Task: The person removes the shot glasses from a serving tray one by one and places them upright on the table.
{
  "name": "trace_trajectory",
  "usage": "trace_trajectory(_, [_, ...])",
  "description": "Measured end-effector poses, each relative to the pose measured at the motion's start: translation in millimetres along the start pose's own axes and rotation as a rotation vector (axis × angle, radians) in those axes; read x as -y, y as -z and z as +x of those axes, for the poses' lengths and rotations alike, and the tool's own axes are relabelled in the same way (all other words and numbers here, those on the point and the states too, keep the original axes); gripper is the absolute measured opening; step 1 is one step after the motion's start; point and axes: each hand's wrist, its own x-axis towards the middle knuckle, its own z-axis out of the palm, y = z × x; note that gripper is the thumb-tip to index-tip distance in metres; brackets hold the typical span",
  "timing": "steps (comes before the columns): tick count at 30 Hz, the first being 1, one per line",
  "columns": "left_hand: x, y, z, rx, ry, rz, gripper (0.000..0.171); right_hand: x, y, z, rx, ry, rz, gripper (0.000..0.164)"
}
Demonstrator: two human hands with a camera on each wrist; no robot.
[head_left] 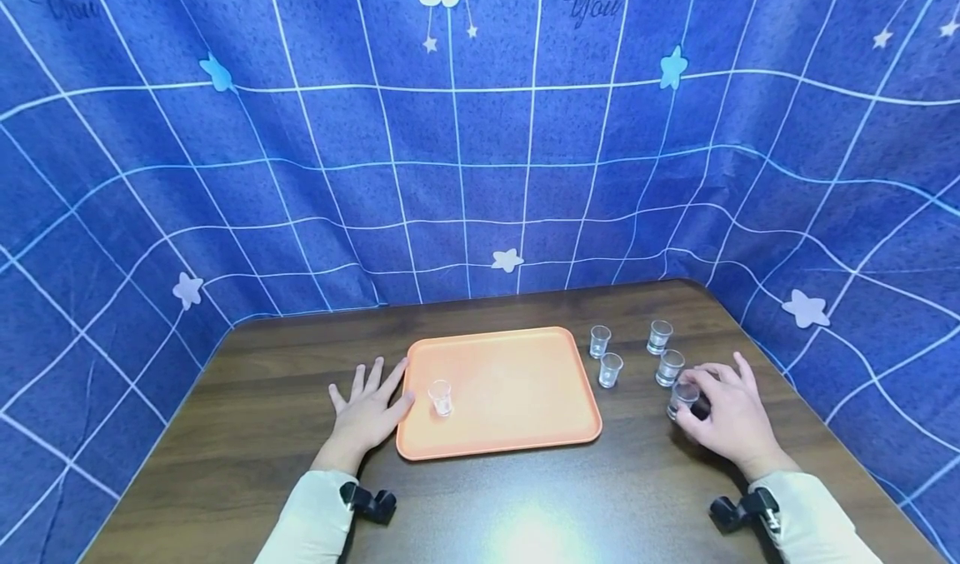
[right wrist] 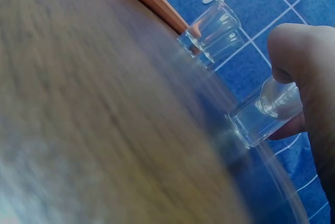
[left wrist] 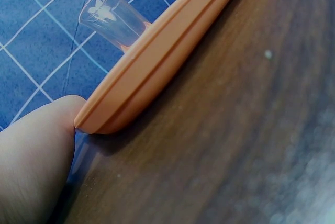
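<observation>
A clear shot glass point(head_left: 682, 399) stands on the table at the right, its rim between the thumb and forefinger of my right hand point(head_left: 727, 418). In the right wrist view, thumb and finger pinch the upper part of this shot glass point(right wrist: 259, 115), and its base is at the tabletop. My left hand point(head_left: 367, 414) lies with fingers spread at the left edge of an orange tray point(head_left: 510, 389). The left thumb point(left wrist: 42, 140) touches the tray's rim. One shot glass point(head_left: 441, 398) stands upright on the left part of the tray.
Just right of the tray stand two more shot glasses, one farther back point(head_left: 599, 341) and one nearer point(head_left: 610, 371). Another pair, a rear glass point(head_left: 659, 336) and a front glass point(head_left: 670, 368), stands close behind the pinched one. Blue curtain point(head_left: 487, 172) surrounds the wooden table point(head_left: 480, 506).
</observation>
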Motion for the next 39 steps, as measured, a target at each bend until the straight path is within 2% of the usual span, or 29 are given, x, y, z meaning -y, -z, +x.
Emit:
trace_trajectory(15, [-2.7,-0.9,0.7,0.002,-0.003,-0.003,0.068,-9.8,10.5,-3.6,0.02,0.022,-0.044,0.038])
trace_trajectory(23, [-2.7,-0.2,0.8,-0.001,-0.007,0.0,0.069,-20.4,17.6,-0.6,-0.035,0.034,-0.021,0.052])
trace_trajectory(30, [-3.8,0.4,0.4,0.003,-0.005,-0.005,0.069,-15.8,15.8,21.2,-0.131,0.063,-0.009,0.049])
trace_trajectory(34, [-3.3,0.9,0.8,0.006,-0.002,-0.006,0.069,-4.6,11.1,37.3,-0.116,0.106,-0.012,0.043])
trace_trajectory(39, [-3.1,1.7,-0.7,0.005,0.0,-0.005,0.069,14.3,-0.7,56.3,-0.126,0.153,0.0,0.048])
